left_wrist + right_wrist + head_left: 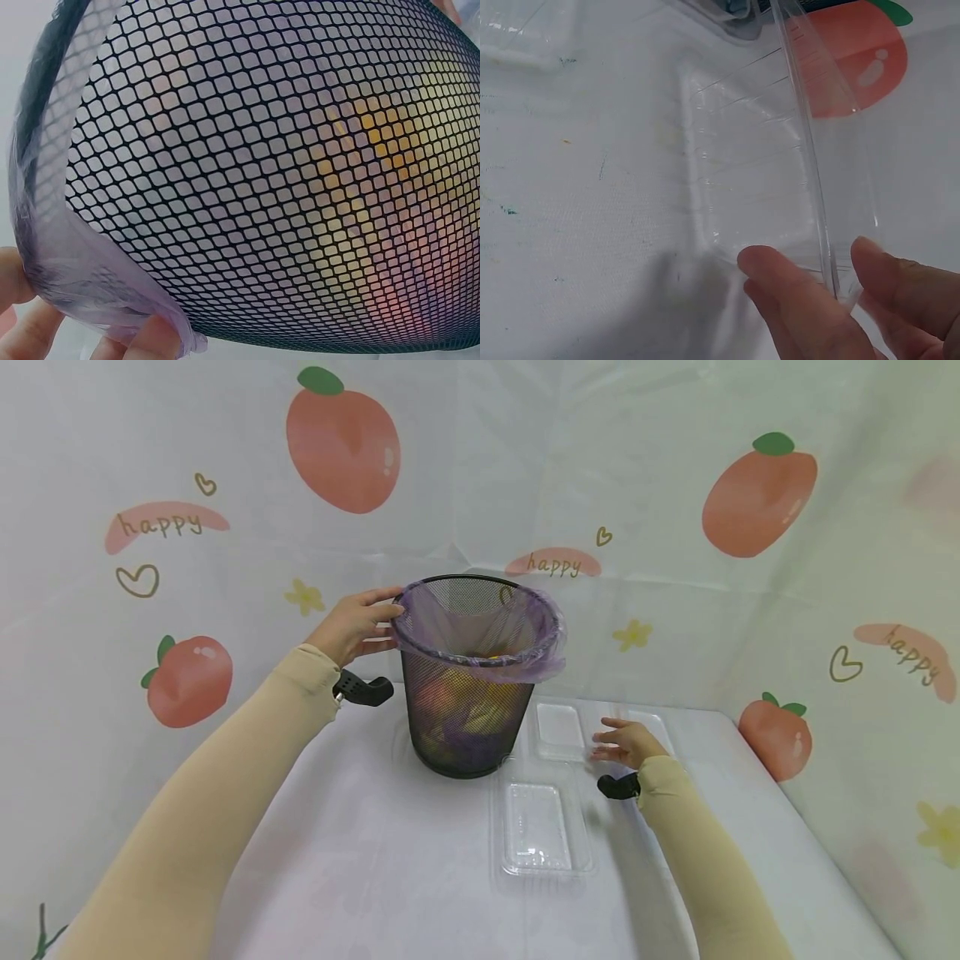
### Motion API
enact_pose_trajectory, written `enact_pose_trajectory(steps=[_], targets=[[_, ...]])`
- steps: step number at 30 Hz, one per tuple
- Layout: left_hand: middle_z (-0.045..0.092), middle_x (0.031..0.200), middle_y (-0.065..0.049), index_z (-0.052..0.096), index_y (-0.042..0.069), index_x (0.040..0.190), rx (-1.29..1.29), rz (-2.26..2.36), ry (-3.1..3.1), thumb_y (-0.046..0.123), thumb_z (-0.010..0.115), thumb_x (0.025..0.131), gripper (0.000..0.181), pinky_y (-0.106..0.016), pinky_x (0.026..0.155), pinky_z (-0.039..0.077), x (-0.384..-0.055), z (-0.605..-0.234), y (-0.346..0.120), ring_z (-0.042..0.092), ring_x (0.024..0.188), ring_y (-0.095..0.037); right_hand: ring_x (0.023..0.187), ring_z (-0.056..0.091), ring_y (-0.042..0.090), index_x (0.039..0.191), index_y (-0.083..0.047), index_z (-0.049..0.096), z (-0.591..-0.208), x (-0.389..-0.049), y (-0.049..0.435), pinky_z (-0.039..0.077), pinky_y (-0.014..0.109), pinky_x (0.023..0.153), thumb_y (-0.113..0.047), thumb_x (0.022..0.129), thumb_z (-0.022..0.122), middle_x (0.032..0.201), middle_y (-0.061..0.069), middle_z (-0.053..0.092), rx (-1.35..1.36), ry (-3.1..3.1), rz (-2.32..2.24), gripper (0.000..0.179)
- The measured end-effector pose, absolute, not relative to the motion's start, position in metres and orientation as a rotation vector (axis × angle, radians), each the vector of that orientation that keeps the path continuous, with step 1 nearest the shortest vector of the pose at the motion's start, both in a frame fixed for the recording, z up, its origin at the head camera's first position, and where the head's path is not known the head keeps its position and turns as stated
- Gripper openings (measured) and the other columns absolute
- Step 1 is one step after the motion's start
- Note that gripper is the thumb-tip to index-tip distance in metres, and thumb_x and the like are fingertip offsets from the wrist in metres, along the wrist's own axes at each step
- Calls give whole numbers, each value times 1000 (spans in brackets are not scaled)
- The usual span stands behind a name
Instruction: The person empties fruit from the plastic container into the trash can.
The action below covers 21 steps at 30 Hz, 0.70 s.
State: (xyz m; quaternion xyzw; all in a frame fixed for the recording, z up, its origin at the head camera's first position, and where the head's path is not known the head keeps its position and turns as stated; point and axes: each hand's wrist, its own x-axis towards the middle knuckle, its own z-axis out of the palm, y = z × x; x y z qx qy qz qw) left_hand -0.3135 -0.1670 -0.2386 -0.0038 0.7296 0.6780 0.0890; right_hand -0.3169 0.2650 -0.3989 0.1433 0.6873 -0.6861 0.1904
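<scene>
A black mesh waste bin point(468, 718) with a purple plastic liner point(543, 643) folded over its rim stands toward the back of the table. My left hand point(360, 625) grips it at the left of the rim. Fingertips point(154, 339) of that hand press on the folded liner. Yellow and reddish contents show through the mesh. My right hand point(630, 743) is low over the table, right beside a clear plastic container point(561, 732). In the right wrist view its fingers are spread, the tips apart, with the container's clear edge point(810, 142) running between them.
Another clear container point(536, 827) lies nearer the front, just below the bin. A further clear tray point(652, 725) sits partly behind my right hand. White cloth covers the table point(375, 860), and a fruit-printed curtain point(450, 468) hangs close behind.
</scene>
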Motion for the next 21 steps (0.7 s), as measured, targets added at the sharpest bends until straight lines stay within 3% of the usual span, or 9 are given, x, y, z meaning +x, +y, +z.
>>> enact_pose_trajectory(steps=[5,11,15,21], targets=[[47,132,-3,36,25,151,-4,2016,2170,19,53,101,54,-23,84,55,-314,-239,-165,57,98,-13,136,31,44,154,-1,7,-395,-314,267,45,42,102,12,97,42,155,32,11,397,1917,-1908,69],[50,123,-1,37,25,151,-4,2015,2173,20,53,100,53,-24,86,55,-315,-238,-164,58,95,-11,134,32,46,154,0,3,-388,-310,272,50,43,98,10,98,40,153,34,13,342,1916,-1914,69],[50,119,1,36,25,151,12,1995,2181,22,53,100,54,-25,88,54,-315,-237,-166,59,93,-10,139,24,48,154,-1,0,-382,-307,276,52,42,96,9,99,39,155,33,8,296,1903,-1913,69],[45,139,-7,28,26,154,135,1944,2197,33,49,101,57,-29,96,52,-317,-241,-175,56,111,-18,143,13,49,155,-4,-1,-372,-306,280,54,40,94,6,100,39,158,28,4,271,1885,-1929,68]])
